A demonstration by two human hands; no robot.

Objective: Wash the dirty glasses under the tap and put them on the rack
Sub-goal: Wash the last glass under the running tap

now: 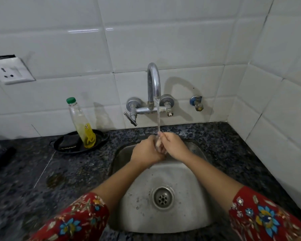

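Head view, looking down into a steel sink (186, 197) set in a dark speckled table (42, 171). At frame centre the left hand (147, 151) and right hand (175, 145) meet under the tap (153, 84), whose stream (158, 117) falls straight onto them. Between the palms there is something small, pale and see-through — most likely a glass (158, 146), though it is nearly hidden and blurred by the water. Both hands are curled and pressed together around it; the left seems to cup it from the side, the right closes over its top edge with thumb and fingertips pinched at the rim.

No rack shows anywhere in the frame, and no other glasses can be seen (the sink basin below the hands is bare down to the drain (162, 198)).

At centre left a bottle (81, 124) of yellow liquid with a green cap stands on a black tray (97, 136), beside a dark scrubber (68, 143). A wall socket (11, 71) sits at the upper left.

The risk from here, as I judge it: wet glass is slippery, and the grip is shallow — a slip would drop it onto steel, where it could chip or break. Water bouncing off the hands may also splash the table.
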